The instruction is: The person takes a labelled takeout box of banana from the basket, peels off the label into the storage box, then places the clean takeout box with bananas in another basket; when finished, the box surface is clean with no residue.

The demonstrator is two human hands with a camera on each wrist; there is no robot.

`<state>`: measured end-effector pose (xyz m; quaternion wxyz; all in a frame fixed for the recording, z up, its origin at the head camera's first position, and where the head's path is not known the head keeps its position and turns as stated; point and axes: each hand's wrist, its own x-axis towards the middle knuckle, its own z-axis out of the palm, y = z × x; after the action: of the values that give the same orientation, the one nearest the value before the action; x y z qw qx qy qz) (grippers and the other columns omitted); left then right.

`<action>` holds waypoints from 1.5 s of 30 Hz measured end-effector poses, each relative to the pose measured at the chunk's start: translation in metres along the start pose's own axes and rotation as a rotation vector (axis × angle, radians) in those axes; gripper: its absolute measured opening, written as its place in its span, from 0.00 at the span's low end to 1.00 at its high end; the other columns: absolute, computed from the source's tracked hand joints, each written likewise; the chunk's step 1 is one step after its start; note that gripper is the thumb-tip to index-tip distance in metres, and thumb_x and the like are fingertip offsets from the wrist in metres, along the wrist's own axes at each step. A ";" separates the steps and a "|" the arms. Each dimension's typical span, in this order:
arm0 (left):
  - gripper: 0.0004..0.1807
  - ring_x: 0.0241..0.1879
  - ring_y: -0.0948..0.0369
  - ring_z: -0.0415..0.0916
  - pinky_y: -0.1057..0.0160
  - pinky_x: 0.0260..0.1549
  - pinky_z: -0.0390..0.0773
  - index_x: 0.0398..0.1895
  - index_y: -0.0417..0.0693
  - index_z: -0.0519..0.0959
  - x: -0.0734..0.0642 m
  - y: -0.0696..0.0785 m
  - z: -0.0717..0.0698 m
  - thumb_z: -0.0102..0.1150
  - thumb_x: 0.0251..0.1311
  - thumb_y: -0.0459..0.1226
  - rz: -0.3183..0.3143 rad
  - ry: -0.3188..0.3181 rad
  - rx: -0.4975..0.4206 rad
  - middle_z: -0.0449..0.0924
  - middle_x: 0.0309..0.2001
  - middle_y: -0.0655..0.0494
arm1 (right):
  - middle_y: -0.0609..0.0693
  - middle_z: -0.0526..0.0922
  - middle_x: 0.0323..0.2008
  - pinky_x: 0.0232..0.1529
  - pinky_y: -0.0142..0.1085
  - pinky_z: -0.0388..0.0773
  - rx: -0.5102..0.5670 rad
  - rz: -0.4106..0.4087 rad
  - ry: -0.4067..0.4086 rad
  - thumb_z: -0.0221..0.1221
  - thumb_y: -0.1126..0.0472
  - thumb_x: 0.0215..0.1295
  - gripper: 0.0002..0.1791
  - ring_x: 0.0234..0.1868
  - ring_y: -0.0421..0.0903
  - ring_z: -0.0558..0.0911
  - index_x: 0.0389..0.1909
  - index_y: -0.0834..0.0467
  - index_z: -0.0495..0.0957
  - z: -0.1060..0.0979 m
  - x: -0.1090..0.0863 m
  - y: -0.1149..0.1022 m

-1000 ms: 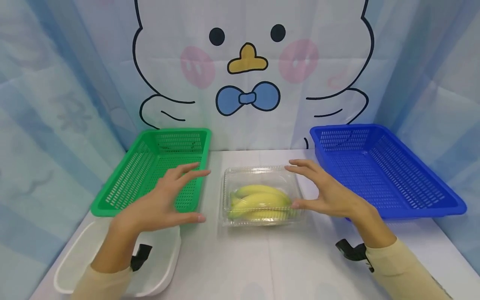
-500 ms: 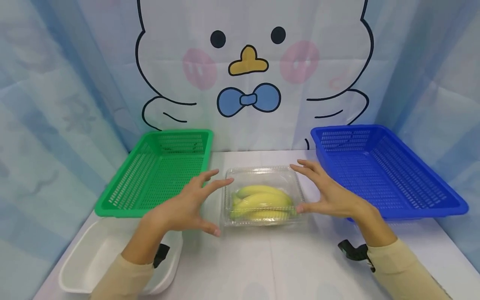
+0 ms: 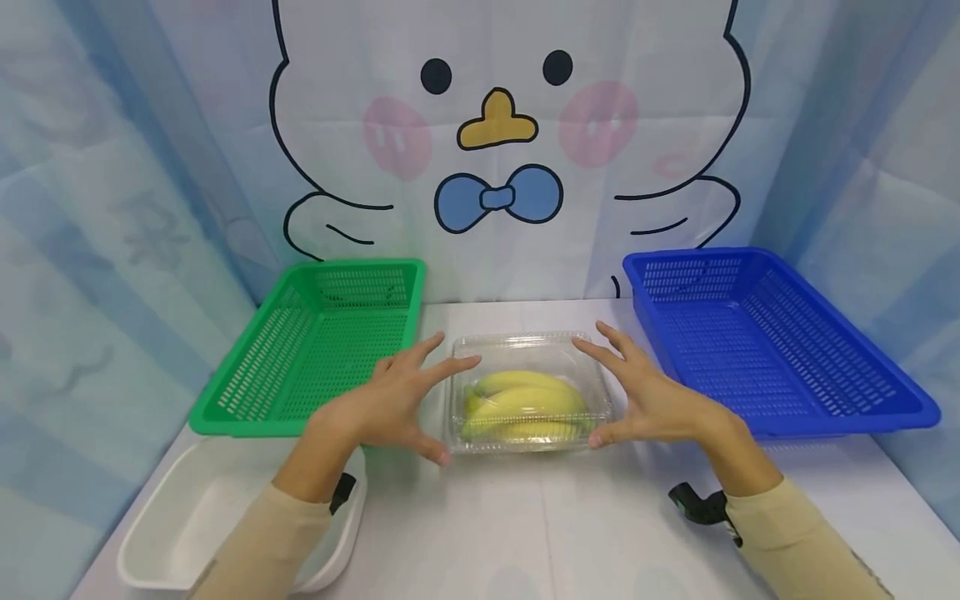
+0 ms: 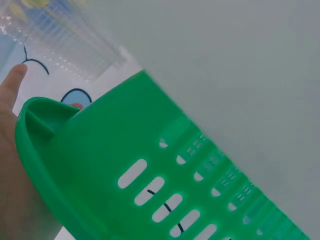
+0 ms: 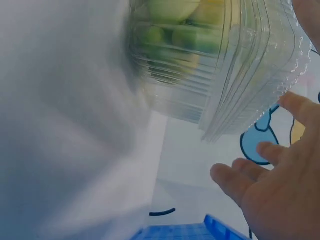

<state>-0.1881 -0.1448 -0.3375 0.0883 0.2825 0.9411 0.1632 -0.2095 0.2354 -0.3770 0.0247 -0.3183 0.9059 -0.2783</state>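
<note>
White cloth (image 3: pixel 491 50), printed with a cartoon figure in a blue bow tie, is hung behind the work and flanked by pale blue curtains (image 3: pixel 112 275). Below it, a white-covered table (image 3: pixel 480 517) is spread. At its far right a blue basket (image 3: pixel 757 358) is set; at the far left a green basket (image 3: pixel 337 354) is placed, with a white tub (image 3: pixel 210 504) positioned nearer the front on that side.

Between the two baskets a clear plastic container (image 3: pixel 528 352) is laid flat on the table, lid down, and it is flanked by both hands. By its left edge the left hand (image 3: pixel 393 404) is held with fingers and thumb spread, the thumb just beside the near left corner. By its right edge the right hand (image 3: pixel 652 400) is held likewise, its fingers and thumb well parted and the near right corner overlapped by the thumb in the head view. The hands are kept apart by the container's width and are clamped on nothing; whether the plastic is touched cannot be told. Through the lid, yellow bananas (image 3: pixel 525 404) are seen, grouped in the container's nearer part.
</note>
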 end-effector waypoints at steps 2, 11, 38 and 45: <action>0.66 0.80 0.39 0.43 0.30 0.72 0.44 0.80 0.81 0.53 0.001 0.001 0.002 0.84 0.35 0.60 0.005 -0.016 0.009 0.35 0.84 0.47 | 0.60 0.33 0.82 0.62 0.79 0.57 -0.016 0.015 -0.005 0.82 0.40 0.41 0.72 0.79 0.74 0.43 0.84 0.40 0.46 0.002 -0.001 -0.001; 0.67 0.81 0.47 0.47 0.27 0.72 0.36 0.81 0.79 0.52 0.007 0.003 0.007 0.84 0.36 0.60 0.005 -0.043 0.059 0.36 0.84 0.50 | 0.63 0.33 0.82 0.61 0.79 0.59 -0.041 0.056 -0.018 0.80 0.36 0.43 0.71 0.78 0.76 0.45 0.84 0.40 0.44 0.004 -0.004 -0.004; 0.54 0.74 0.45 0.65 0.30 0.74 0.34 0.81 0.69 0.57 0.011 0.011 0.012 0.77 0.52 0.58 -0.023 -0.048 0.105 0.40 0.84 0.47 | 0.64 0.45 0.81 0.57 0.57 0.80 0.142 0.053 0.032 0.71 0.41 0.61 0.56 0.71 0.70 0.67 0.83 0.52 0.51 0.022 -0.003 0.001; 0.53 0.77 0.45 0.60 0.33 0.75 0.37 0.81 0.67 0.57 0.011 0.011 0.013 0.77 0.54 0.54 -0.007 -0.043 0.077 0.42 0.83 0.47 | 0.62 0.48 0.81 0.57 0.53 0.81 0.204 0.070 0.061 0.73 0.44 0.59 0.54 0.59 0.61 0.80 0.81 0.54 0.56 0.024 -0.003 -0.001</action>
<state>-0.1881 -0.1269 -0.3464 0.0983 0.2858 0.9456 0.1205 -0.2010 0.2247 -0.3971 0.0392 -0.2736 0.8839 -0.3773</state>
